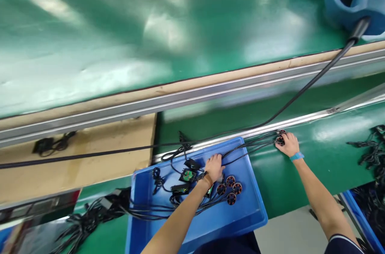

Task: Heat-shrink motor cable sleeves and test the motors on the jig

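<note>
My left hand [214, 168] is over the blue tray [255, 202], its fingers closed around black cables [236, 154]. These cables stretch across the tray's right rim toward my right hand [289, 145]. That hand is closed on round black parts with copper-coloured rings [280, 140], just above the green bench. Below my left hand, several similar round parts [231, 181] lie in the tray. A green circuit board [188, 175] and small black boxes [180, 188] sit left of it among tangled cables. What lies under my left palm is hidden.
A raised green shelf [180, 37] spans the front, with a blue tool [357, 1] whose cord [315, 77] hangs down across the bench. Cable bundles lie at left [87, 222] and right [373, 150]. Another blue bin [361, 218] stands lower right.
</note>
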